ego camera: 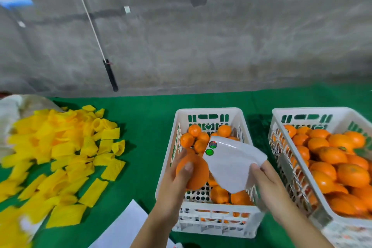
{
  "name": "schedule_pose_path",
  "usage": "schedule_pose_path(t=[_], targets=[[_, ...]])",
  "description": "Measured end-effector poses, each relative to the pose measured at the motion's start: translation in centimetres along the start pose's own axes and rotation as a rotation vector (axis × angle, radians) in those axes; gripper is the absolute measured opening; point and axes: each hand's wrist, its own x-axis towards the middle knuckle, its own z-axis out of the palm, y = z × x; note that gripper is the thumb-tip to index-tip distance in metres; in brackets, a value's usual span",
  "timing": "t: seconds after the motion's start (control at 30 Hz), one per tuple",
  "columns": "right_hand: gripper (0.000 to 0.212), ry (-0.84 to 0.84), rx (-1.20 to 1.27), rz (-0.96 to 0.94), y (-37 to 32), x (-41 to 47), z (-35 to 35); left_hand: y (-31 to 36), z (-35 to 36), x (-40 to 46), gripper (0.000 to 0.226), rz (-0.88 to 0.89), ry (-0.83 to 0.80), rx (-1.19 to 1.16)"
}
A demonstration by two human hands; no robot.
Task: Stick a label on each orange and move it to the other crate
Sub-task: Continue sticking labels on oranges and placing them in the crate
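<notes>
Gripping an orange (193, 171) above the middle crate (209, 225), the left hand (175, 181) curls around it at lower centre; just right, the right hand (265, 179) pinches a white label sheet (229, 167) touching the fruit.

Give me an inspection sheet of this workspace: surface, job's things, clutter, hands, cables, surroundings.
Surface: green cloth on the table.
Job's things: middle crate part full of oranges; right crate fuller; label sheet with two round labels left.
Clutter: yellow foam sleeves heaped at left; white paper at the near edge.
Hands: left hand holds an orange; right hand pinches the label sheet.
Cables: nothing seen.
Surroundings: concrete wall with posters; a stick leaning against it.
</notes>
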Motion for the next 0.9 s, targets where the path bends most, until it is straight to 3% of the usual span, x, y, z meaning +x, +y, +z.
schedule_pose_path(t=[0.17, 0.4, 0.47, 0.53, 0.6, 0.7, 0.8, 0.9], targets=[[0.027, -0.035, 0.196, -0.051, -3.7, -5.6, -0.4, 2.3, 1.3, -3.3, 0.106, 0.102, 0.082, -0.037], [0.031, 0.035, 0.232, -0.23, -9.3, -9.2, -0.6, 7.4, 2.6, -6.5, 0.091, 0.313, 0.158, -0.058], [0.043, 0.151, 0.206, -0.277, -10.3, -9.9, -0.3, 8.3, 2.6, -7.3, 0.088, 0.356, 0.16, -0.039], [0.066, 0.373, 0.017, -0.413, -11.4, -10.8, -0.1, 8.9, 2.6, -8.0, 0.076, 0.389, 0.16, -0.016], [0.068, 0.457, -0.152, -0.625, -12.7, -11.9, 0.0, 9.3, 2.6, -8.7, 0.069, 0.411, 0.139, 0.013], [0.038, 0.263, -0.319, -0.75, -15.3, -13.0, 0.1, 9.7, 2.6, -9.5, 0.073, 0.459, 0.088, 0.06], [0.038, 0.05, -0.3, -0.668, -17.0, -13.1, 0.4, 10.1, 3.0, -10.0, 0.074, 0.531, 0.023, 0.099], [0.043, -0.043, -0.207, -0.582, -17.8, -13.0, 0.6, 10.1, 3.2, -10.5, 0.066, 0.564, -0.032, 0.118]])
